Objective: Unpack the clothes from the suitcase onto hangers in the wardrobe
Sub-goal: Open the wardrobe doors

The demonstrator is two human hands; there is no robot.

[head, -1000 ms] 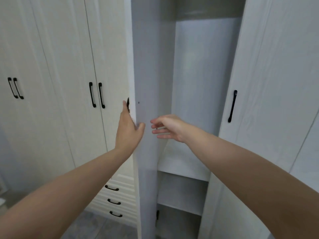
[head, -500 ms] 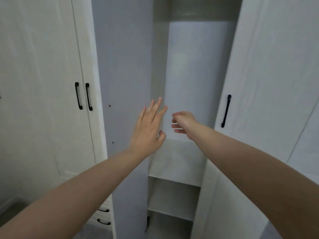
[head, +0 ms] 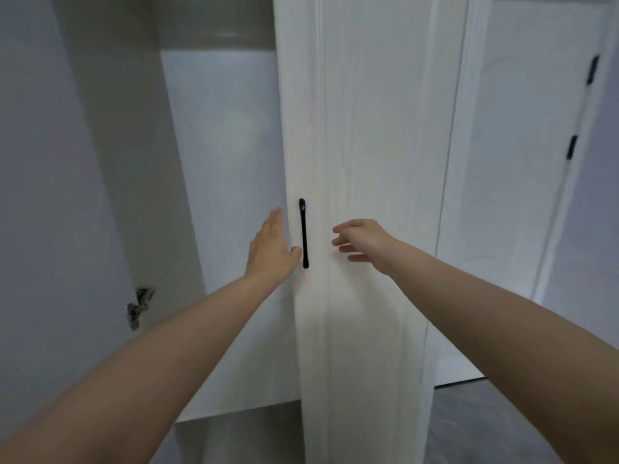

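Wardrobe: the open compartment [head: 221, 162] fills the left and middle of the view, pale back panel, a shelf edge low down; no clothes or hangers show in it.
Open door: the left door [head: 50, 195] is swung out, its inner face towards the camera, with a metal hinge [head: 139, 306] on its edge.
Shut door: the white door [head: 368, 162] to the right of the opening is closed, its black bar handle [head: 303, 233] upright near its left edge.
Left hand: the left hand [head: 272, 247] is flat, fingers straight and together, at the door's edge just left of the handle (thumb close to the bar; contact unclear).
Right hand: the right hand [head: 363, 239] hovers just right of the handle, fingers loosely spread and slightly curled, holding nothing.
Beyond: a white room door [head: 522, 162] with black hinges [head: 571, 147] stands further right, over grey floor [head: 485, 426].
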